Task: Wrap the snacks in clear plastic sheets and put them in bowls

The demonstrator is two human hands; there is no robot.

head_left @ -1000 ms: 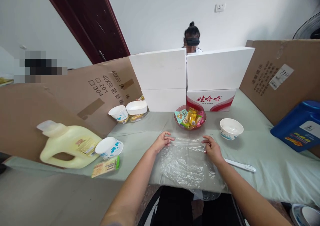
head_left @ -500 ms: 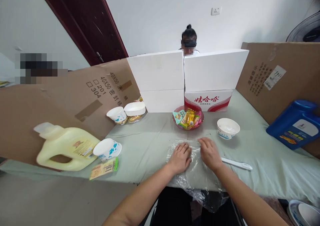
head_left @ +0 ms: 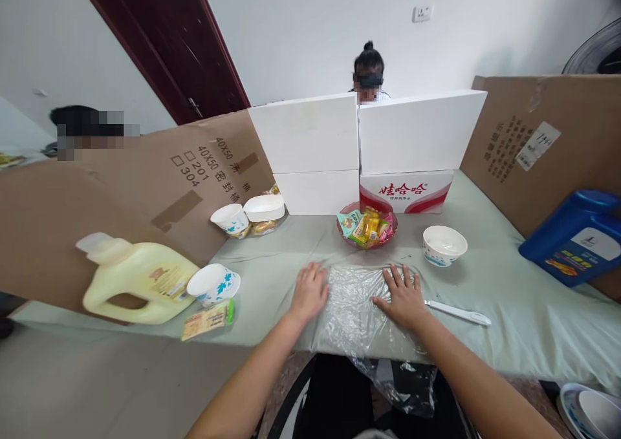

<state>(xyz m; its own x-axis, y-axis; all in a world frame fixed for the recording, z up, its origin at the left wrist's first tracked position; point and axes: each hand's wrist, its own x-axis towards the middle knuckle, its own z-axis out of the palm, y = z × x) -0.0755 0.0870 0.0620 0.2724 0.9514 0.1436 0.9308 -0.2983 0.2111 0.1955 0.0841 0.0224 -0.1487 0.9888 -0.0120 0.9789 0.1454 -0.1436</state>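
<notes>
Two flat, open hands press a clear crinkled plastic bag [head_left: 356, 300] on the green-clothed table's [head_left: 509, 310] near edge: left hand [head_left: 308, 293] on its left border, right hand [head_left: 400, 297] on top. Brown cardboard panel [head_left: 194, 167] reads "40X50", "201", "304"; red-and-white carton [head_left: 406, 191] reads "娃哈哈".

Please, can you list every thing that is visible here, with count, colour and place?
plastic sheet: 1, clear, table front, hanging over edge
snack bowl: 1, reddish, centre
white bowls: 4, right, left, back left
spoon: 1, white, beside right hand
yellow jug: 1, left
blue jug: 1, right
packet: 1, yellow-green, left
boxes: 4, white, back
left hand: flat, at sheet's left edge
right hand: flat on sheet
</notes>
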